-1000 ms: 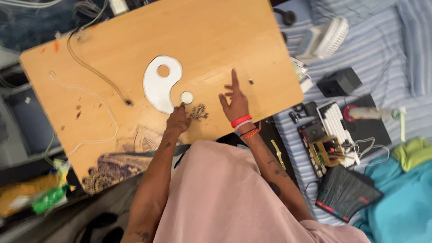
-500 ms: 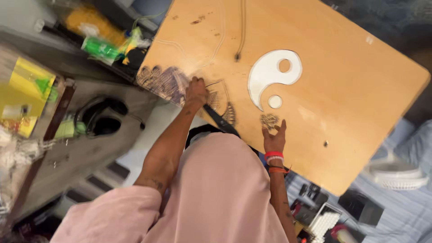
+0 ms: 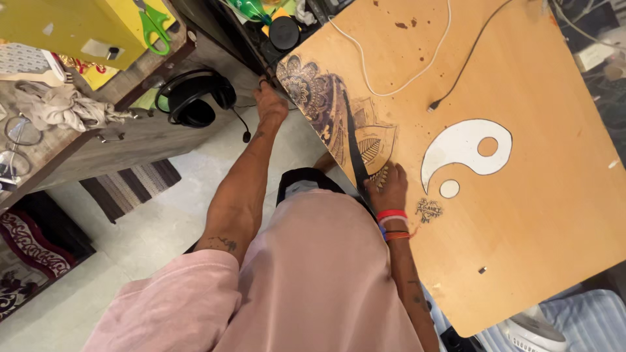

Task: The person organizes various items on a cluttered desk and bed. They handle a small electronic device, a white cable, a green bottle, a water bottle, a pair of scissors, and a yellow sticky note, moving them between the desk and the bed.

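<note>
The wooden board (image 3: 521, 215) leans against my lap, already painted with a dark floral pattern (image 3: 319, 98) and a white swirl (image 3: 460, 151). My left hand (image 3: 268, 101) grips its far corner; my right hand (image 3: 389, 189) is closed on the near edge beside a black strap (image 3: 355, 156).

Looking down, the person wears a loose, pale pink top with short sleeves that end above the elbows, leaving both forearms bare. There's a small dark tattoo on the left forearm near the elbow, and more dark marks run along the right forearm. The right wrist carries a stack of bands: a red one, a pale one, then thin orange cords. The left hand (image 3: 270, 104) and right hand (image 3: 389, 186) are bare.
</note>
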